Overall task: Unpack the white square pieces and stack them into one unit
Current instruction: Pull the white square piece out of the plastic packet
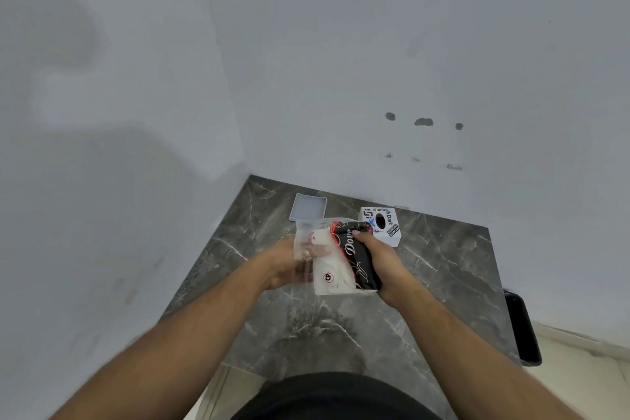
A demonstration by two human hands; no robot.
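Above the dark marble table (341,327) I hold a clear plastic bag (324,259) with white pieces and a black "Dove" pack (358,259) inside. My left hand (284,266) grips the bag's left side, partly seen through the plastic. My right hand (381,266) clasps the black pack through the bag from the right. One white square piece (308,207) lies flat on the table behind the bag, near the wall.
A white box with stickers and a black hole (381,225) stands just behind my right hand. Walls close the table at the back and left. A black bin (523,327) sits off the table's right edge.
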